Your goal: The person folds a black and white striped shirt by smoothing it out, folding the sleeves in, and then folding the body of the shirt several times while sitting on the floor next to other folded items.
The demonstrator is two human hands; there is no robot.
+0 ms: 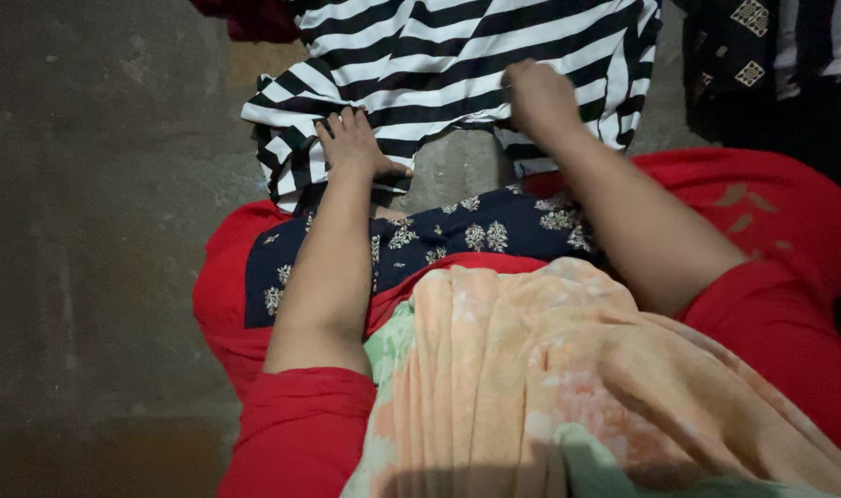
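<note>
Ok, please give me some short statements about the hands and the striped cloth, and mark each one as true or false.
1. Both hands rest on the black-and-white striped garment. True: the left hand lies flat on its lower left edge, the right hand is closed on its lower right part.
2. The striped garment lies on a wooden table. False: it lies on a grey concrete floor.
3. The person wears red sleeves. True.
4. The left hand holds a pair of scissors. False: it holds no tool, only presses the cloth.
5. A peach floral cloth lies over the person's lap. True.
</note>
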